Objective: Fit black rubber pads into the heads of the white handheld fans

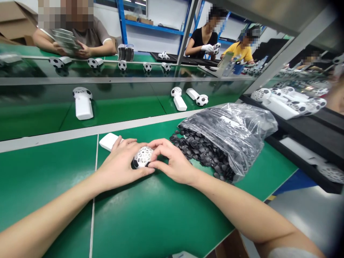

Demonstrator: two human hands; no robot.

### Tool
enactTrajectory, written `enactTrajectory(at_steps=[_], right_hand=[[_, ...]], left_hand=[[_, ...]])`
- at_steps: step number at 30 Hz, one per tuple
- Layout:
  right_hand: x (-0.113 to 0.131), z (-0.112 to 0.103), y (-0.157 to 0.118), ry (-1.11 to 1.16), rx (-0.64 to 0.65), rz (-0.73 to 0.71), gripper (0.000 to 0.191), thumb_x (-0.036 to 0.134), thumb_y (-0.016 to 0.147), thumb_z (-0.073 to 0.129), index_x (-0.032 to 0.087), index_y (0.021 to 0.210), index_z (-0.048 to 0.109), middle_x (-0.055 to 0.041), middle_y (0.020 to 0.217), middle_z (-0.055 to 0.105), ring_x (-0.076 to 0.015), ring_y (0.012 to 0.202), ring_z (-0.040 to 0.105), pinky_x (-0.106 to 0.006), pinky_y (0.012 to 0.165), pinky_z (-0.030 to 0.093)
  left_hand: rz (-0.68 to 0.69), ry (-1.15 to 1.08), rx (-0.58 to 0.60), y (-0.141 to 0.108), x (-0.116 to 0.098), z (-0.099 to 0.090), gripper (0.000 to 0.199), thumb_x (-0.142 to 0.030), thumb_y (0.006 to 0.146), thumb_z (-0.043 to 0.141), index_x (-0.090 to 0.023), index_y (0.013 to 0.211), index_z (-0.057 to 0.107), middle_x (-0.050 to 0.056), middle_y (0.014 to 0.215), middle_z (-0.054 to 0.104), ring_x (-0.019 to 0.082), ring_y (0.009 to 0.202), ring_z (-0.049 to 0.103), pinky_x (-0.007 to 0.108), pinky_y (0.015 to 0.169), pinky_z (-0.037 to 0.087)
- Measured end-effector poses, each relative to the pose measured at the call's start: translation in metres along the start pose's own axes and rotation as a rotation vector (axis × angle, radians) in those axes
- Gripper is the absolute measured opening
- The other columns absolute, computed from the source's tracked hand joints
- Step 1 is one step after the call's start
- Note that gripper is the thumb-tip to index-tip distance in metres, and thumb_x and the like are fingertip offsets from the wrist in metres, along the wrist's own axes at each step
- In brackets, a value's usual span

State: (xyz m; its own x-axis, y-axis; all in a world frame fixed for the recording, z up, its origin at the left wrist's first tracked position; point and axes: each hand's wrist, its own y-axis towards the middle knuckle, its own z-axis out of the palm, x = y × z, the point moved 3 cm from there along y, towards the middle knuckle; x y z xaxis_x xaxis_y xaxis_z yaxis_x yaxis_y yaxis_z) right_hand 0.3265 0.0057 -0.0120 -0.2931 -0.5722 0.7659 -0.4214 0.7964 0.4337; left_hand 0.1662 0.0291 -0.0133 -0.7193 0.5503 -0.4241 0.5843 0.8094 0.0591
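Observation:
A white ball-shaped housing [143, 156] with an open web pattern and some black patches lies on the green table, joined or next to a white block-like part [109, 141]. My left hand [120, 161] is wrapped over its left side, fingers behind it and thumb in front. At its right side my right hand [169, 159] pinches with thumb and fingertips at the surface; whether a small piece is between them is hidden. Close to the right hand, many small black pieces [201, 150] spill from a clear plastic bag [233, 125].
Beyond the table edge runs a green conveyor [129, 104] carrying several soccer-ball parts with white blocks. Black trays [317, 125] with more such parts stand at the right. A metal post [285, 53] slants overhead. Several people sit across the line, one holding a stack of clear trays [66, 41].

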Motion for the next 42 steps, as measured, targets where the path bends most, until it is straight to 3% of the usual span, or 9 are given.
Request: enactTrajectory(at_steps=[4, 10, 14, 16, 23, 27, 32, 37, 42], right_hand=[[-0.010, 0.009, -0.003, 0.203, 0.040, 0.200, 0.037, 0.012, 0.076, 0.069, 0.018, 0.105, 0.047, -0.0103, 0.124, 0.045, -0.0214, 0.110, 0.048, -0.036, 0.091, 0.043], [-0.014, 0.008, 0.000, 0.219, 0.083, 0.273, 0.041, 0.016, 0.078, 0.068, 0.015, 0.111, 0.045, -0.0066, 0.107, 0.056, -0.0184, 0.093, 0.057, -0.030, 0.078, 0.049], [-0.026, -0.031, 0.010, -0.156, -0.130, 0.229, 0.004, 0.013, 0.084, 0.061, 0.015, 0.087, 0.060, -0.0024, 0.087, 0.059, -0.0153, 0.082, 0.057, -0.027, 0.074, 0.046], [-0.033, -0.048, 0.013, -0.448, -0.195, 0.187, 0.008, 0.008, 0.083, 0.061, 0.015, 0.080, 0.064, -0.0020, 0.082, 0.059, -0.0163, 0.082, 0.054, -0.029, 0.079, 0.042], [-0.049, -0.043, 0.010, -0.765, 0.206, 0.318, 0.014, 0.012, 0.083, 0.064, 0.019, 0.095, 0.068, -0.0048, 0.094, 0.061, -0.0202, 0.091, 0.052, -0.029, 0.083, 0.040], [-0.046, -0.043, 0.009, -0.757, 0.206, 0.347, 0.014, 0.010, 0.084, 0.060, 0.019, 0.090, 0.069, -0.0036, 0.091, 0.063, -0.0198, 0.091, 0.055, -0.027, 0.083, 0.041], [-0.036, -0.047, 0.008, -0.651, 0.044, 0.298, 0.026, 0.006, 0.084, 0.057, 0.022, 0.105, 0.060, 0.0007, 0.085, 0.063, -0.0170, 0.082, 0.056, -0.024, 0.072, 0.043], [-0.037, -0.046, 0.006, -0.686, 0.061, 0.296, 0.015, 0.006, 0.084, 0.056, 0.019, 0.088, 0.064, -0.0020, 0.086, 0.062, -0.0174, 0.082, 0.057, -0.025, 0.074, 0.041], [-0.037, -0.049, 0.005, -0.491, -0.031, 0.359, 0.010, 0.011, 0.082, 0.063, 0.020, 0.086, 0.061, 0.0045, 0.064, 0.057, -0.0118, 0.058, 0.053, -0.020, 0.057, 0.039]], left_hand=[[-0.011, -0.023, -0.016, -0.001, -0.002, -0.001, 0.059, -0.058, 0.069, 0.058, -0.023, 0.115, 0.052, 0.007, 0.112, 0.058, 0.030, 0.113, 0.044, 0.055, 0.104, 0.013], [0.070, -0.089, 0.020, -0.001, -0.002, -0.007, 0.055, -0.049, 0.070, 0.061, -0.021, 0.116, 0.052, 0.007, 0.110, 0.059, 0.027, 0.107, 0.049, 0.052, 0.106, 0.015], [0.111, -0.108, 0.136, 0.000, 0.006, -0.010, 0.061, -0.051, 0.072, 0.059, -0.027, 0.127, 0.043, 0.008, 0.135, 0.042, 0.033, 0.129, 0.026, 0.056, 0.105, 0.014], [0.053, -0.121, 0.149, 0.000, 0.009, -0.008, 0.065, -0.052, 0.073, 0.057, -0.030, 0.131, 0.037, 0.007, 0.141, 0.033, 0.035, 0.134, 0.014, 0.058, 0.104, 0.016], [-0.065, -0.293, 0.062, -0.001, 0.005, 0.002, 0.058, -0.049, 0.072, 0.057, -0.027, 0.124, 0.042, 0.007, 0.145, 0.024, 0.033, 0.135, 0.011, 0.052, 0.104, 0.024], [-0.011, -0.315, 0.108, -0.001, 0.008, -0.001, 0.053, -0.034, 0.069, 0.058, -0.029, 0.121, 0.045, 0.005, 0.142, 0.032, 0.029, 0.134, 0.017, 0.051, 0.105, 0.022], [-0.018, -0.297, 0.083, 0.000, 0.008, -0.002, 0.053, -0.028, 0.067, 0.056, -0.027, 0.119, 0.045, 0.006, 0.141, 0.034, 0.028, 0.135, 0.015, 0.048, 0.105, 0.025], [-0.052, -0.292, 0.091, 0.001, 0.005, 0.000, 0.053, -0.023, 0.064, 0.055, -0.027, 0.116, 0.046, 0.006, 0.142, 0.032, 0.026, 0.135, 0.014, 0.046, 0.104, 0.026], [-0.053, -0.267, 0.089, 0.001, 0.004, -0.002, 0.053, -0.021, 0.064, 0.054, -0.025, 0.117, 0.045, 0.008, 0.144, 0.028, 0.027, 0.135, 0.017, 0.046, 0.103, 0.028]])
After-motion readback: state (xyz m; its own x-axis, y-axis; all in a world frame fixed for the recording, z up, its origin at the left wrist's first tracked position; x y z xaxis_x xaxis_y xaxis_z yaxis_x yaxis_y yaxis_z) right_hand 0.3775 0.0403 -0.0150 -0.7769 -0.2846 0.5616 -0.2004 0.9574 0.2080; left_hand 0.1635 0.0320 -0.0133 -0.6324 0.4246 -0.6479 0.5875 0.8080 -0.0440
